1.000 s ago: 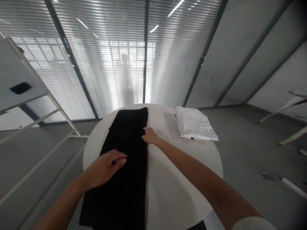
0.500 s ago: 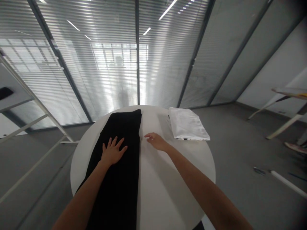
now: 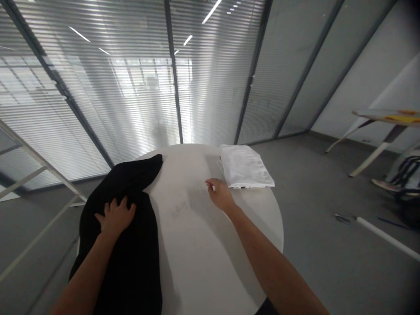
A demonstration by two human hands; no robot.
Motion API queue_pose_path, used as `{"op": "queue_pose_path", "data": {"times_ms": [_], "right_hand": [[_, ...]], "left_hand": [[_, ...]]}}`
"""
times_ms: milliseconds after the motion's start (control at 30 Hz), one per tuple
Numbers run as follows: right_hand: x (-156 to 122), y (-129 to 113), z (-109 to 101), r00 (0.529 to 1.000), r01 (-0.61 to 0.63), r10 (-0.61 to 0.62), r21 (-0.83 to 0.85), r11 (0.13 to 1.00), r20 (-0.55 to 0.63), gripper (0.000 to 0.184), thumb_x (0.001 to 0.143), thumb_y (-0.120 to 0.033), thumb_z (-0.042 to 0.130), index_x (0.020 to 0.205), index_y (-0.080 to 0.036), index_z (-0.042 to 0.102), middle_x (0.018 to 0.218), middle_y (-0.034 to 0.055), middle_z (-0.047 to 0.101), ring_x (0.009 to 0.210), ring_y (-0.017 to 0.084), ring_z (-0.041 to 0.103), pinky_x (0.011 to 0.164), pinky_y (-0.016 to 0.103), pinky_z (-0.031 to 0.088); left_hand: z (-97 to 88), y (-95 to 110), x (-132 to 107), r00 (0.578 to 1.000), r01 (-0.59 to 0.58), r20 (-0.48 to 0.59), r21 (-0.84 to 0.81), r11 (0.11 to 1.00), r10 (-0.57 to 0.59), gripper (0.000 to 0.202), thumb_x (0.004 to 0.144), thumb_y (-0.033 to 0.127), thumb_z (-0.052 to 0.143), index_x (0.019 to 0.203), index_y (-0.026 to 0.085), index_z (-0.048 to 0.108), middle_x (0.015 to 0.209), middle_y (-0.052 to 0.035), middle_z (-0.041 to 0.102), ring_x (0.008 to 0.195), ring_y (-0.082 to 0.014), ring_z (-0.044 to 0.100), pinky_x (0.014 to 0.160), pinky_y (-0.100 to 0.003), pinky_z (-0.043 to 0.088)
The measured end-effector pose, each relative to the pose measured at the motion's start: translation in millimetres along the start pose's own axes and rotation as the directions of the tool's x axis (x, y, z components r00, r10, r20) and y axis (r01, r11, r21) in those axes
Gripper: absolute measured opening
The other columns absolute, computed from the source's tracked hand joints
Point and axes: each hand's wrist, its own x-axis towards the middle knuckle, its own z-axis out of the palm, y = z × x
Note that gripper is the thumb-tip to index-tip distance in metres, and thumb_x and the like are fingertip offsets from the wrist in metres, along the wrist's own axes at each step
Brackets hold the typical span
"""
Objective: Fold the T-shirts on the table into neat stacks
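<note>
My left hand (image 3: 117, 217) lies flat with spread fingers on a long black garment (image 3: 138, 245), perhaps trousers. The garment stretches along the left side of a round white table (image 3: 197, 245); its far part is bunched and bends to the right, with a notch in the right edge. Above the bare tabletop, my right hand (image 3: 220, 193) is apart from the black cloth. Its fingers are loosely bent, with a gap showing between thumb and fingers, and nothing is seen in them. Close beyond it lies a folded white cloth (image 3: 246, 166) on the right of the table.
A white metal frame (image 3: 49, 168) stands left of the table. Behind is a glass partition with blinds (image 3: 210, 96). To the right are another table (image 3: 387, 117), a white pole (image 3: 387, 238) on the floor and a partly visible shoe (image 3: 383, 184).
My left hand has moved left with the black garment, whose far end is now bunched and bent. My right hand has come nearer the white cloth. The view has turned slightly right.
</note>
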Motion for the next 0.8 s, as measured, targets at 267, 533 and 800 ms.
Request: {"op": "queue_pose_path", "data": {"times_ms": [267,533,800], "right_hand": [[-5,10,-34,0.928,-0.276,0.142,-0.380,0.883,-0.343,0.038,0.087,-0.024,0.049,0.124,-0.019,0.059,0.124,0.0143,0.058,0.118,0.032,0.043,0.097,0.045,0.027],[-7,31,-39,0.895,-0.406,0.273,-0.391,0.826,-0.352,0.040,0.087,-0.026,0.051,0.126,-0.023,0.060,0.122,0.0159,0.058,0.112,0.033,0.045,0.091,0.047,0.030],[25,35,-77,0.856,-0.148,0.116,-0.024,0.989,-0.504,0.036,0.091,-0.026,0.042,0.119,-0.015,0.062,0.115,0.0153,0.063,0.108,0.026,0.055,0.093,0.038,0.041]], "left_hand": [[-3.0,98,-30,0.966,-0.098,-0.246,-0.074,0.992,0.077,0.061,0.089,0.039,0.040,0.143,0.012,0.043,0.151,-0.0255,0.032,0.140,-0.0419,0.027,0.106,-0.064,0.024],[14.8,98,-29,0.979,-0.176,-0.126,-0.103,0.979,0.162,0.051,0.088,0.036,0.043,0.136,0.021,0.055,0.151,-0.0199,0.036,0.138,-0.0393,0.032,0.108,-0.059,0.027],[14.9,98,-29,0.977,-0.175,-0.144,-0.106,0.979,0.159,0.049,0.087,0.038,0.045,0.132,0.021,0.058,0.148,-0.0195,0.038,0.137,-0.0379,0.033,0.107,-0.059,0.028]]}}
